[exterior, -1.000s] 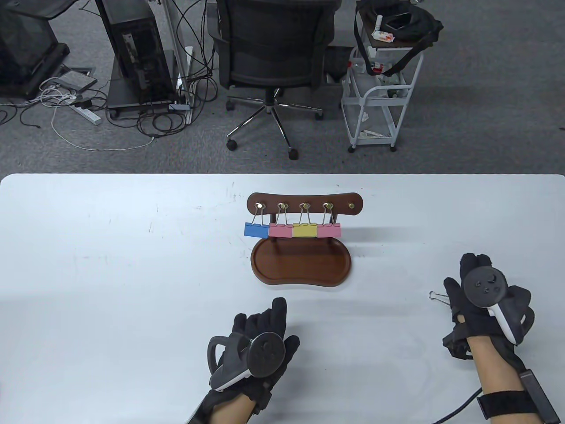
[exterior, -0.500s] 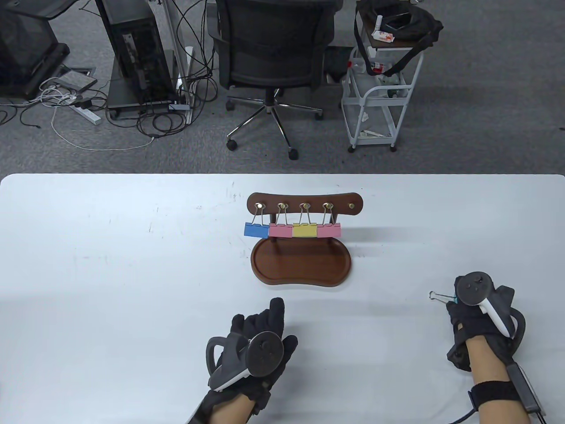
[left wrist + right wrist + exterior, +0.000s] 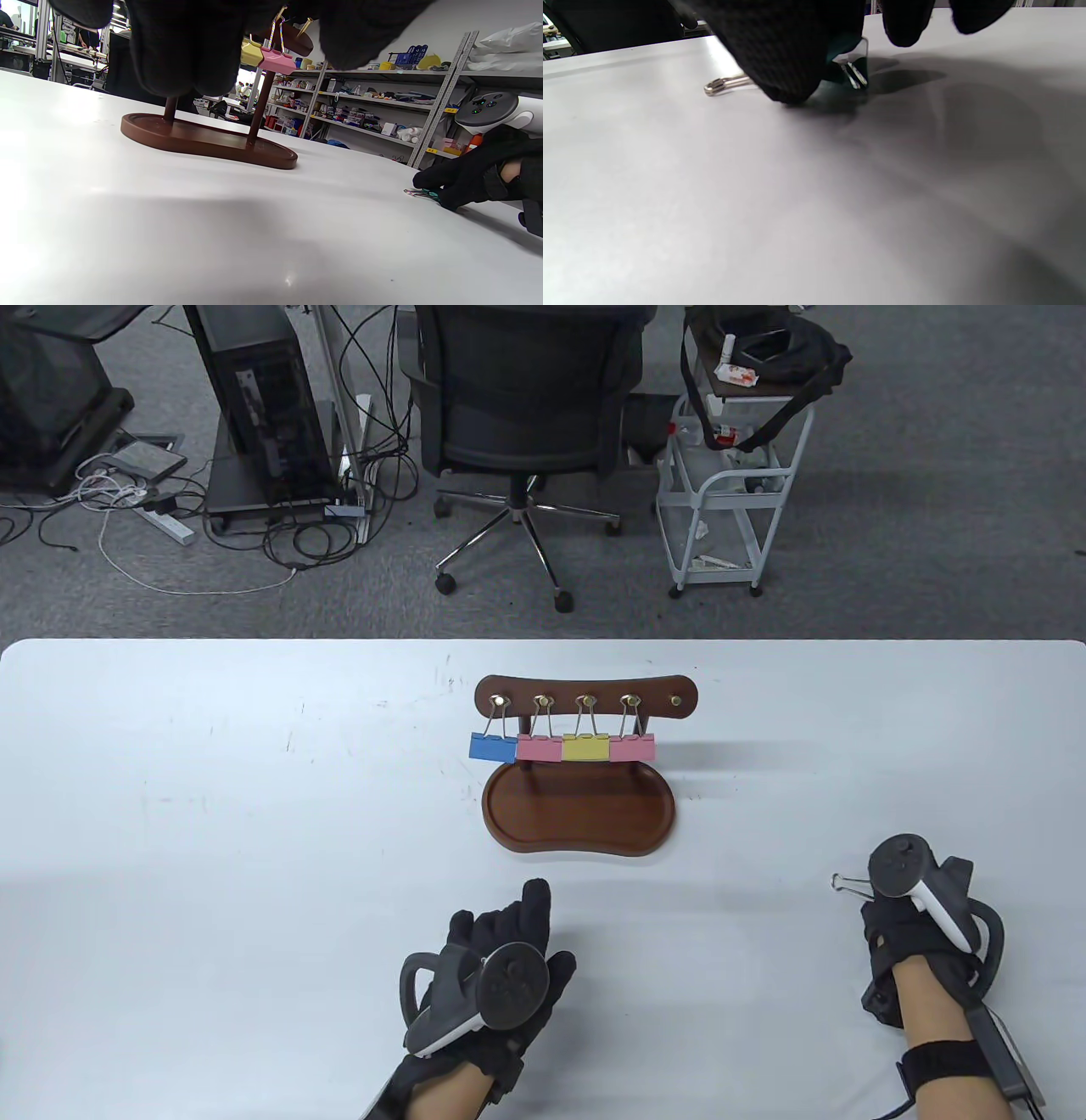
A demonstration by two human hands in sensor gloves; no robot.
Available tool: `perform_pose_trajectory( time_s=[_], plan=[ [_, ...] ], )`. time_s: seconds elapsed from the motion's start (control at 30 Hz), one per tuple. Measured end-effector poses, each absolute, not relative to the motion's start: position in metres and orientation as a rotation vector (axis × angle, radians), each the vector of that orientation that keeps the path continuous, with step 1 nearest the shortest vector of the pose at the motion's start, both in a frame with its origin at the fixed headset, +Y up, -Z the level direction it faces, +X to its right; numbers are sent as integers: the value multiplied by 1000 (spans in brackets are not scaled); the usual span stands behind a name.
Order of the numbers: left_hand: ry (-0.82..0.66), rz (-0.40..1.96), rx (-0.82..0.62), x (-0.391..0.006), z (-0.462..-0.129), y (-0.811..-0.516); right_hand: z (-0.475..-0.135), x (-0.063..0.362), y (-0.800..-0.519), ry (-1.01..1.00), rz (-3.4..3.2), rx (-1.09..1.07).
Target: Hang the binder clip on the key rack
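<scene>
Since the earlier frame the right hand point(image 3: 904, 920) has rolled further onto its side and edged toward the table's near edge, and the clip's wire handle has shifted with it. Its grip is closed on the small teal metal binder clip point(image 3: 850, 63), which lies low on the white table point(image 3: 254, 831); the silver wire handle point(image 3: 851, 885) sticks out to the left of the grip. Well beyond the grip and to its left stands the dark brown wooden key rack point(image 3: 585, 697) with its oval tray base point(image 3: 579, 814). Blue, pink, yellow and pink clips hang from four hooks, and the rightmost brass hook point(image 3: 676, 701) is bare. The left hand point(image 3: 501, 950) rests on the table, fingers loosely spread, holding nothing.
</scene>
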State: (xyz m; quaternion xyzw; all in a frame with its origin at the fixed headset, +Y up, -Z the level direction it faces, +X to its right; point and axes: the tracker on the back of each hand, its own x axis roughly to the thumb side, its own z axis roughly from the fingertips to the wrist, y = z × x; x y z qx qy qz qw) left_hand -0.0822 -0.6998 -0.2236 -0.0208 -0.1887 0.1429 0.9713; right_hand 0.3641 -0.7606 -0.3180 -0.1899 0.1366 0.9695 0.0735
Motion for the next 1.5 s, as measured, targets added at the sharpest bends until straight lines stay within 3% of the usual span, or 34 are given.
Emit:
perform_pose_trajectory(
  time_s=[0.73, 1.5],
  plan=[
    [-378, 294, -44, -82, -224, -700, -315, 363, -747, 305, 2945, -537],
    [-370, 292, -43, -83, -225, -700, -292, 321, -663, -331, 2767, -267]
  ],
)
